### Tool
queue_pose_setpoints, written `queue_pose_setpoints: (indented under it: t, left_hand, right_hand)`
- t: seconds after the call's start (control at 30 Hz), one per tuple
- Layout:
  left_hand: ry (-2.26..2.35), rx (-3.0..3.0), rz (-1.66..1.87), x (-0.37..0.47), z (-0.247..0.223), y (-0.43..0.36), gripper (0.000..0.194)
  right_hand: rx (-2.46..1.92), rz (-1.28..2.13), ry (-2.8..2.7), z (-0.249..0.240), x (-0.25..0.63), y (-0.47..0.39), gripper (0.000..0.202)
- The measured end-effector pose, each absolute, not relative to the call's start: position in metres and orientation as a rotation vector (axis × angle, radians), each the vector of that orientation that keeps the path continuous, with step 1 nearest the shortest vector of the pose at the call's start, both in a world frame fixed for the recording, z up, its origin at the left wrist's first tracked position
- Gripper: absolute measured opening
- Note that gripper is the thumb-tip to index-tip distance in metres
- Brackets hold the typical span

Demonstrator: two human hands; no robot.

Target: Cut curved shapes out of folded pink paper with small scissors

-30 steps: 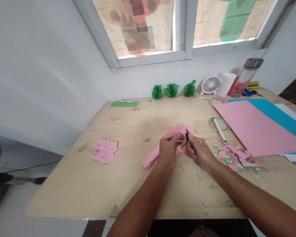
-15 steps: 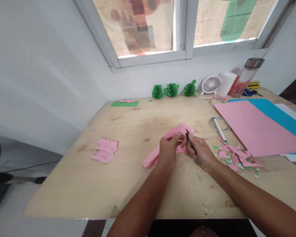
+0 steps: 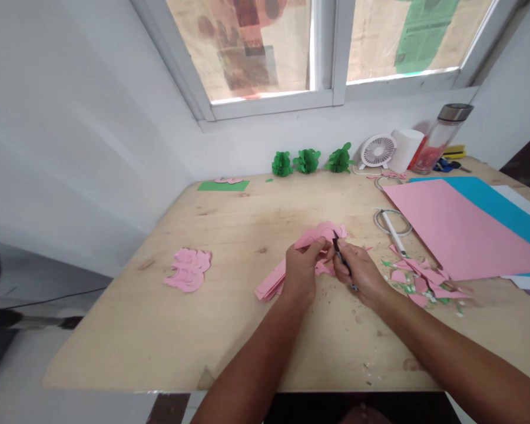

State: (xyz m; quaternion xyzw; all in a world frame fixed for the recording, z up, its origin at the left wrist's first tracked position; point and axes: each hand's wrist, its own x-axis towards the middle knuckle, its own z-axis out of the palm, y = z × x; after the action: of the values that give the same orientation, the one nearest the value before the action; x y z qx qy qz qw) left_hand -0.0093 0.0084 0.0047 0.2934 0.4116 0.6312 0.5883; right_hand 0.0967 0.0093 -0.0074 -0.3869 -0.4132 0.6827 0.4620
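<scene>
My left hand is closed on a folded stack of pink paper, pinching it between thumb and fingers. The stack's far end has curved, wavy outlines. My right hand is wrapped round a slim, dark craft knife, its tip up against the paper beside the left fingertips. Just how the blade meets the paper is too small to make out. Wavy pink paper cut-outs lie in a pile to the left.
Pink and green scraps are strewn right of my hands, below a white pen. Coloured sheets cover the right side. Along the wall stand green paper figures, a small fan and a glass bottle.
Both hands stay almost in place on the paper. The knife's tip has shifted very slightly; everything else lies as before.
</scene>
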Motion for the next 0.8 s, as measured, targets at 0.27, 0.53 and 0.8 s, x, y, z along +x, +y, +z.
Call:
queue_pose_setpoints:
  t: [0.27,0.53,0.8]
  left_hand:
    - [0.949,0.705,1.467,-0.0096,0.0044,0.0076,0.018]
    - [0.939,0.712,1.47,-0.0095,0.0053,0.0073,0.017]
    - [0.948,0.704,1.477,-0.0093,0.0048,0.0072,0.018]
  right_hand:
    - [-0.941,1.671,-1.019,-0.0083,0.0966,0.0088,0.036]
    - [-0.968,1.658,-1.027,-0.008,0.0968,0.0092,0.038]
    - [-0.954,1.665,-1.011,-0.0085,0.0958,0.0093,0.037]
